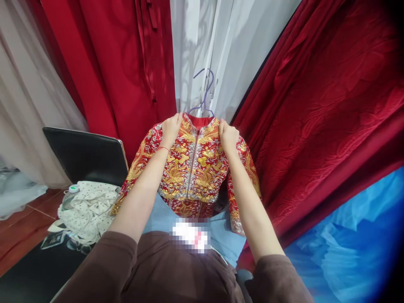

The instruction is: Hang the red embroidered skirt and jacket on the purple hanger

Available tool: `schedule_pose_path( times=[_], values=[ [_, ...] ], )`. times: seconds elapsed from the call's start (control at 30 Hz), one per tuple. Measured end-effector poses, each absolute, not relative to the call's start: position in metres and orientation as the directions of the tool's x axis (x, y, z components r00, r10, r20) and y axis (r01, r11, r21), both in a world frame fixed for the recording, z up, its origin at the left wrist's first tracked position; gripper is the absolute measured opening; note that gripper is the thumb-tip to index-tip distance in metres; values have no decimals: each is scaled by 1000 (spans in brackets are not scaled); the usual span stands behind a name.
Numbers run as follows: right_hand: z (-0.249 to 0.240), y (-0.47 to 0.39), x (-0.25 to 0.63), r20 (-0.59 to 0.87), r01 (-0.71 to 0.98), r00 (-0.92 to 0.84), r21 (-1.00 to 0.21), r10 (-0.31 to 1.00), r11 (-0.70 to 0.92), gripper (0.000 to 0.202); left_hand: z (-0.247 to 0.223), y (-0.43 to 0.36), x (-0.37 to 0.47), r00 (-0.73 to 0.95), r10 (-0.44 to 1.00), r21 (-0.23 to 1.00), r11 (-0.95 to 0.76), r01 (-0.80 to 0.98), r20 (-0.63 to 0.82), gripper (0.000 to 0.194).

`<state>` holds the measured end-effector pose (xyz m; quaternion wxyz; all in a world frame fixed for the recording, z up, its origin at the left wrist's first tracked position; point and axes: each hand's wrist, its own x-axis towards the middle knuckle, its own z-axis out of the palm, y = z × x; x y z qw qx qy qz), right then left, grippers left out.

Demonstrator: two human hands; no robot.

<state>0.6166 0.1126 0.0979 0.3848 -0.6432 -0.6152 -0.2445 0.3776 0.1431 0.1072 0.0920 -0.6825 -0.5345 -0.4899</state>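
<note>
A red jacket [194, 168] with dense gold and silver embroidery hangs upright in front of me on a purple wire hanger [204, 94]. My left hand [171, 128] grips its left shoulder beside the collar. My right hand [227, 135] grips the other shoulder. Both arms are stretched forward, and the sleeves of the jacket droop down on each side. The hanger's hook rises above the red collar against a white curtain [227, 46].
Red drapes [322, 109] hang at right and at back left. A black chair [85, 153] at left holds a white dotted cloth [90, 210] and a small bottle [71, 193]. Blue tulle [353, 235] lies at lower right. Wooden floor [19, 229] shows at far left.
</note>
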Motion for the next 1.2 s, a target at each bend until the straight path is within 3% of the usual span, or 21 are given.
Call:
schedule_pose_path(
  times=[0.23,0.47,0.67,0.83,1.0,1.07,1.2],
  values=[
    [97,109,614,781,974,140,-219,609,57,54,106,139,377,-52,653,404,-402,821,755,49],
    [95,109,613,787,977,124,-202,604,62,56,100,137,374,-18,563,300,-413,860,826,49],
    [75,110,610,863,968,65,-176,501,178,49,95,135,372,50,542,245,-457,855,839,47],
    [60,111,602,888,929,114,-254,445,268,42,92,143,373,0,530,298,-476,827,848,43],
    [57,83,567,895,911,227,-334,385,240,52,91,149,377,-5,491,277,-485,830,871,43],
    [54,67,546,872,906,247,-362,422,218,48,89,151,379,1,487,268,-482,834,873,45],
    [57,55,518,674,820,291,-541,679,186,31,86,155,383,-6,473,278,-506,817,881,51]
  ],
)
